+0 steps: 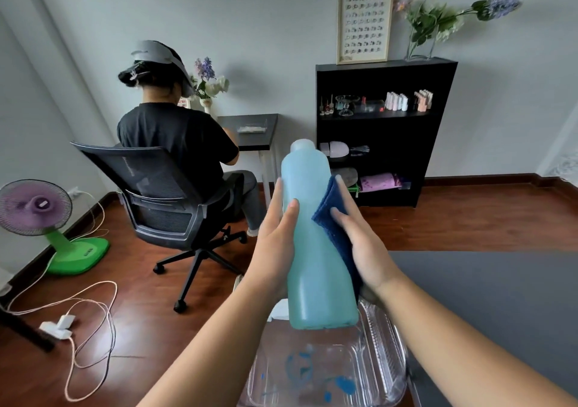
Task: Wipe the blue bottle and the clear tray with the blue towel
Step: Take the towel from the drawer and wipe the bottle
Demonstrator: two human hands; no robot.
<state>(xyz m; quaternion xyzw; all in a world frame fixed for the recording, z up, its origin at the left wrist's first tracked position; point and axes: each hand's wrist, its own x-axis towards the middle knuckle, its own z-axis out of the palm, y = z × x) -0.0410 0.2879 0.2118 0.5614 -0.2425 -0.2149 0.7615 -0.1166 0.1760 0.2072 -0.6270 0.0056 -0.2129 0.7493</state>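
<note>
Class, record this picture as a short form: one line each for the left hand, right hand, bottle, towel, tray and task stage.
left hand: grips the bottle on its left side
right hand: holds the towel against the bottle's right side
bottle: pale blue, near upright, held over the tray
towel: dark blue, folded, between right hand and bottle
tray: clear, blue smears inside, below the bottle
stage: towel on the bottle; tray not yet wiped
</note>
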